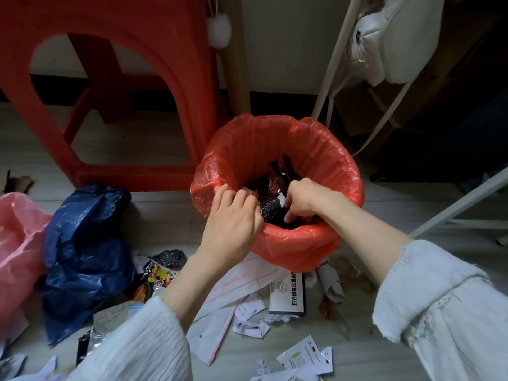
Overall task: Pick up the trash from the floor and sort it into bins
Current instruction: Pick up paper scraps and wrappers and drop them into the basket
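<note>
A bin lined with a red plastic bag (316, 155) stands on the floor in the middle. Both my hands reach into its mouth. My left hand (233, 215) curls over the near rim, fingers pinching a black crumpled wrapper (270, 209). My right hand (302, 199) is closed on the same dark wrapper from the right. More dark wrappers (286, 169) lie deeper in the bin. Torn white paper scraps (250, 323) and a white card with black print (287, 294) lie on the floor in front of the bin.
A red plastic stool (143, 78) stands behind left. A blue plastic bag (82, 251) and a pink bag (16, 243) lie at the left, with a printed snack packet (156, 279) beside them. White metal legs (461, 204) cross at right.
</note>
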